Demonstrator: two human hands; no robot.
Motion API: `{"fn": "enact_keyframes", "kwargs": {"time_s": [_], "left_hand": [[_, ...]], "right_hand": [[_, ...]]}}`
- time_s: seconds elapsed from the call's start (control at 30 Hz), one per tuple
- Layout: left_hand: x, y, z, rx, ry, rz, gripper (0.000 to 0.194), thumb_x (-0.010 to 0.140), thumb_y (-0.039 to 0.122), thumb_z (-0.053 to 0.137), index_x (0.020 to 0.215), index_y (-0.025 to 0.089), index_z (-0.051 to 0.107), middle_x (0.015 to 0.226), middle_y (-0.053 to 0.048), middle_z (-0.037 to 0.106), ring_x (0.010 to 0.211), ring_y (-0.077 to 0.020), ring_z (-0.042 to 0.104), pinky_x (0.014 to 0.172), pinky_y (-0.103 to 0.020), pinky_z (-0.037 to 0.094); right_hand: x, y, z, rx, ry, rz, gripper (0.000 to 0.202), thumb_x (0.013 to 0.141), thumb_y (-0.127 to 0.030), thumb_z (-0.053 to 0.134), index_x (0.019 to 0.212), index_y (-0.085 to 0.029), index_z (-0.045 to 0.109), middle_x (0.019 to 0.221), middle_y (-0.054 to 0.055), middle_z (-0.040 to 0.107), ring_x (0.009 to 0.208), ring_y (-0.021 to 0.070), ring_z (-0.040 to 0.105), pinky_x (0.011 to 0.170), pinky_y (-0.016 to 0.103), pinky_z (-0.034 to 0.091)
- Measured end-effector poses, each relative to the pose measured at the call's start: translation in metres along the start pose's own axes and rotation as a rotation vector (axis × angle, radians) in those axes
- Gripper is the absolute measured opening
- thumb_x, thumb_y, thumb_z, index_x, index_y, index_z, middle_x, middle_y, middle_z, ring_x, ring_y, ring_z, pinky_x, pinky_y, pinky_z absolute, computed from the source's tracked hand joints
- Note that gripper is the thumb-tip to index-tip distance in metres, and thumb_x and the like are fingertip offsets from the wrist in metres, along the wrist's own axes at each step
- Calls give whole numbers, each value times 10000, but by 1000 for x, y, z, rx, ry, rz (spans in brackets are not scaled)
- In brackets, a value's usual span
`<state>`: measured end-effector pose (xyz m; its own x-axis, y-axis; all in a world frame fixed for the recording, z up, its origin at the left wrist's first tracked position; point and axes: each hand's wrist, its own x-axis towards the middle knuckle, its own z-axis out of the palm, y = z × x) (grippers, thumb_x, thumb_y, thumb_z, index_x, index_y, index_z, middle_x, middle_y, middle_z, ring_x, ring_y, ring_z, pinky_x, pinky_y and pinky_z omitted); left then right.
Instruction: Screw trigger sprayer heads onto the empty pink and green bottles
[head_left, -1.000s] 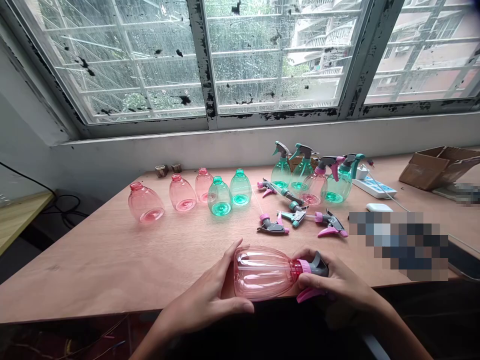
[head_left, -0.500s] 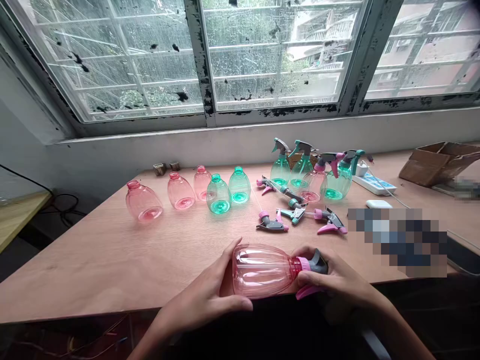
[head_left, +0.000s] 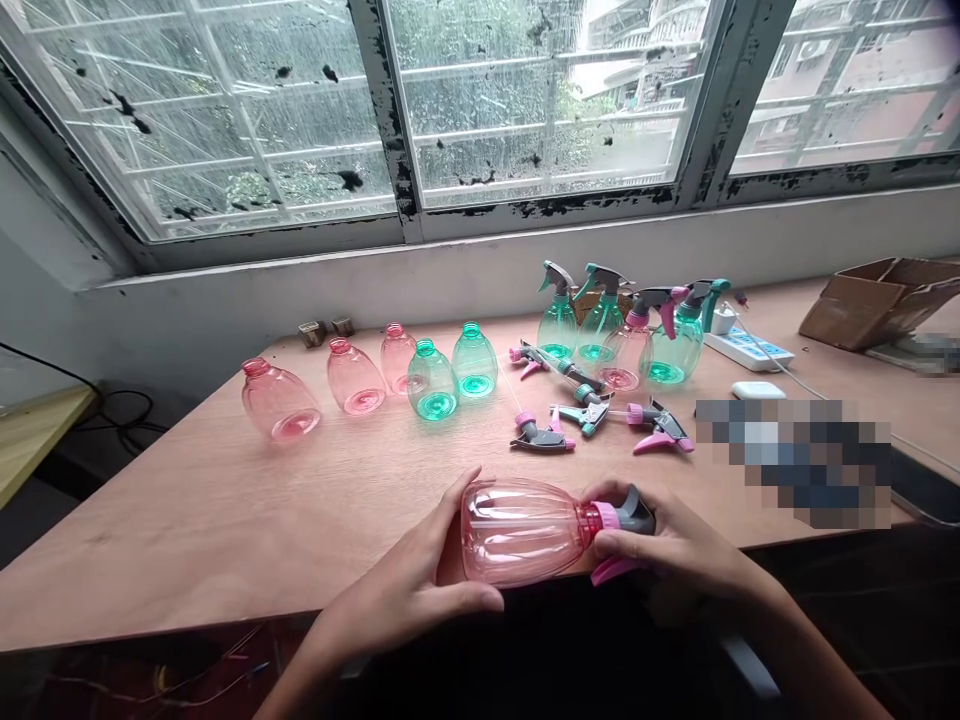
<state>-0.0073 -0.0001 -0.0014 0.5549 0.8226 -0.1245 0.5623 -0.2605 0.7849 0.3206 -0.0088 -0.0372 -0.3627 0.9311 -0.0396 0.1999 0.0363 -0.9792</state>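
Observation:
A clear pink spray bottle (head_left: 521, 535) lies sideways between my two hands at the table's front edge, its neck toward the right. My left hand (head_left: 420, 570) is wrapped round its base, thumb in front and fingers behind. At the neck, my right hand (head_left: 675, 545) grips the pink collar of the grey-and-pink spray head (head_left: 634, 515). The pink trigger points down below that hand. Several loose spray heads lie just beyond, among them a grey-and-pink one (head_left: 544, 435) and a grey-and-teal one (head_left: 586, 412).
Open pink bottles (head_left: 281, 400) and green bottles (head_left: 433, 380) stand at the left back of the wooden table (head_left: 187, 520). Bottles with spray heads, such as a green one (head_left: 557, 325), stand farther right. A power strip (head_left: 750, 350), white case (head_left: 757, 390) and cardboard box (head_left: 877, 305) are at right.
The view has tilted slightly, so the table things sit a little higher. Both hands keep their hold on the pink spray bottle, with hardly any movement.

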Motion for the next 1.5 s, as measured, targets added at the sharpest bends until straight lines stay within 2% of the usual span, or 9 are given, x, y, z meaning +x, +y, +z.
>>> {"fn": "enact_keyframes", "kwargs": {"time_s": [0.1,0.27,0.43,0.6,0.73,0.93,1.07,1.33,1.5], "left_hand": [[0,1,-1,5,-6,-1,1056,871,554,769,1669,305,125,1764,-53,210,1623,-302,219,1337,-480,206],[0,1,-1,11,-9,7,1056,874,559,764,1670,320,112,1763,-56,215,1618,-310,234,1330,-484,230],[0,-1,-1,7,-16,4,1045,875,560,764,1663,363,105,1762,-33,217,1618,-313,232,1329,-506,224],[1,0,-2,0,-26,11,1040,880,551,764,1657,392,92,1766,-14,204,1625,-303,209,1336,-509,195],[1,1,-1,-1,-10,8,1040,877,555,763,1661,380,102,1759,-30,228,1613,-326,243,1329,-515,218],[1,3,-1,10,-6,1,1044,880,547,763,1663,360,98,1753,-49,246,1607,-326,260,1326,-505,231],[1,4,-1,15,-9,-4,1041,886,544,758,1665,341,98,1752,-72,245,1599,-344,273,1319,-527,242],[2,5,-1,14,-13,3,1022,886,533,764,1658,359,118,1747,-64,255,1605,-339,258,1323,-527,230],[2,5,-1,13,-16,-4,1032,893,529,759,1659,374,86,1750,-48,248,1605,-324,262,1327,-510,225]], "right_hand": [[0,2,0,-16,16,-3,379,882,-472,805,1123,-197,702,918,12,686,850,201,677,767,290,560],[0,7,0,84,-13,-5,343,893,-427,807,1134,-208,701,966,13,690,899,213,700,829,318,587],[0,8,0,166,-23,31,381,871,-411,830,1163,-211,687,959,11,686,884,222,700,815,347,615],[0,5,-1,114,-12,5,356,880,-408,824,1150,-214,698,975,11,704,889,204,690,813,303,589],[0,2,-2,73,-15,-12,346,891,-409,816,1144,-202,700,982,17,706,895,200,676,799,287,579],[-1,1,0,154,-47,10,335,891,-401,817,1137,-211,694,999,9,687,888,197,699,776,296,627],[-1,-1,0,126,-28,-1,342,877,-400,834,1131,-214,702,1011,8,692,931,195,698,807,273,622],[-3,-2,-1,113,-9,1,369,869,-410,835,1139,-193,709,1028,37,716,936,236,720,813,325,645],[-3,-5,1,228,-42,45,365,863,-399,843,1129,-194,700,1020,33,707,907,239,744,816,378,679]]}}
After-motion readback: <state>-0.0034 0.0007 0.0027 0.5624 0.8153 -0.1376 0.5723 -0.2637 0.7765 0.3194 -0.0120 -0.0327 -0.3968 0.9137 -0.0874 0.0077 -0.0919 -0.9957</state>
